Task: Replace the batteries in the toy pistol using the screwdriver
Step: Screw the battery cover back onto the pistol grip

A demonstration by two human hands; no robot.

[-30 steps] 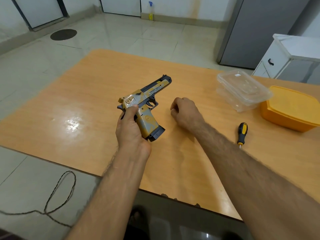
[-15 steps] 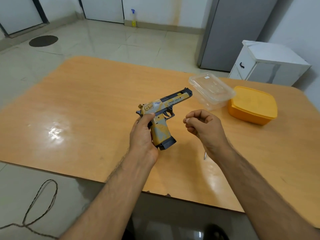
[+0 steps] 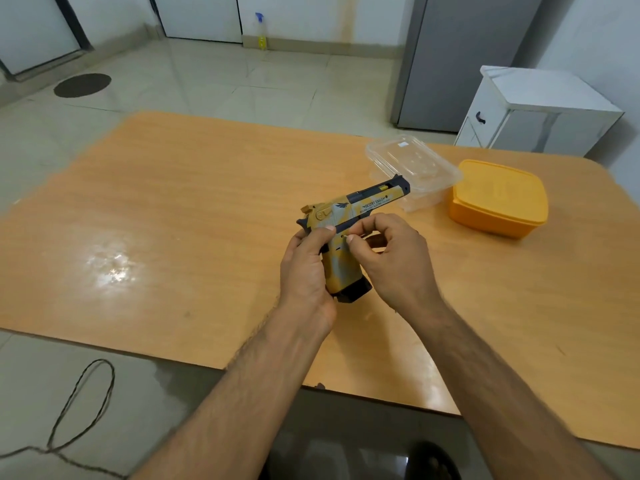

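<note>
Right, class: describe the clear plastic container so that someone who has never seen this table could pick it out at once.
Start at the orange wooden table and look to its far right side. Two lidded boxes sit side by side there, touching, just beyond the toy pistol held in both hands. The clear plastic container is the left one, see-through, whereas the yellow container is opaque.

Wooden table (image 3: pixel 173 209) with orange-brown top and rounded corners, glossy, with a bright glare patch on the left part. On the far right side: clear plastic container (image 3: pixel 412 168), and just beside it, to the right, orange box (image 3: pixel 498 199) with the lid closed. Both resting directly on the top, near the far edge.
</note>
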